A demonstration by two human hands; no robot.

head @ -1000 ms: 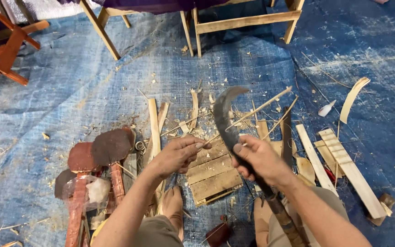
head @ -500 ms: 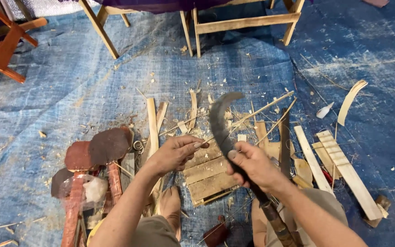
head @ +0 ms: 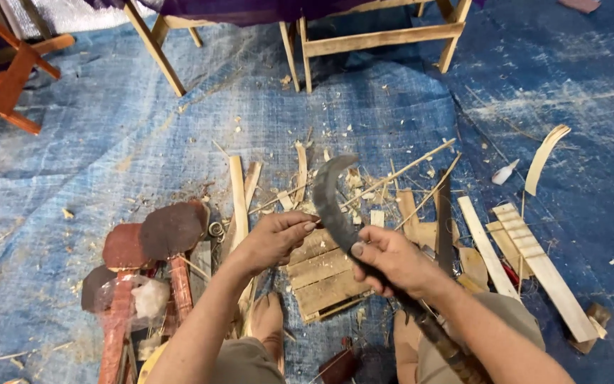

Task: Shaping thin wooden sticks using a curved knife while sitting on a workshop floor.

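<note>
Blue tarp (head: 108,142) on floor, wood chair legs (head: 378,39) at top, slatted wood block (head: 321,274) btwn the knees. Right hand (head: 392,259) clenched on curved dark sickle knife (head: 328,192), grip low on blade nr handle, tip up. Looks heavy, stiff, sharp inner edge; hold by handle. Left hand (head: 271,238) pinches thin bamboo sliver (head: 392,174) at blade; light, bendy, splintery.

Bare arms, khaki shorts

Both forearms are uncovered, no sleeves, rings or watch; the left hand (head: 273,240) and right hand (head: 391,260) are gloveless above khaki shorts (head: 495,321).
</note>
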